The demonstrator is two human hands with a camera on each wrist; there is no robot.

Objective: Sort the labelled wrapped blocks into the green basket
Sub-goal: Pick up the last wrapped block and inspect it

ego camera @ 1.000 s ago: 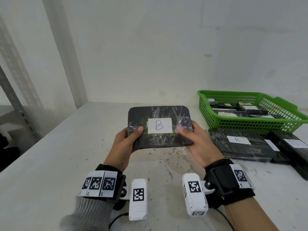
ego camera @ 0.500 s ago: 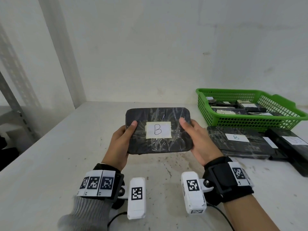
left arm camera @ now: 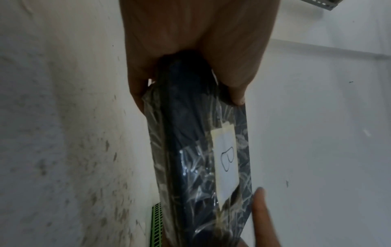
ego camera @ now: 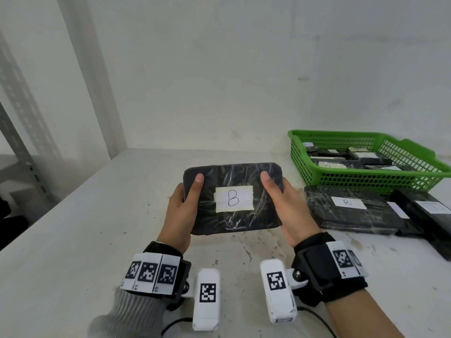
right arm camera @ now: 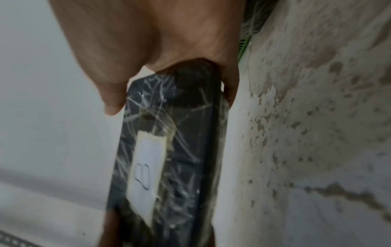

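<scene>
A flat black block wrapped in clear film, with a white paper label marked B, is held above the table in the middle of the head view. My left hand grips its left edge, thumb on top. My right hand grips its right edge the same way. Both wrist views show the block edge-on between thumb and fingers. The green basket stands at the back right and holds several labelled wrapped blocks.
In front of the basket lie more wrapped black blocks; one carries a B label, and others reach the right edge. The white table is stained. A wall stands behind, and a metal shelf upright rises at the left.
The block has tilted flatter, so its labelled face turns more up towards me. Both thumbs have slid further onto its top face. The hands stay in about the same place.
</scene>
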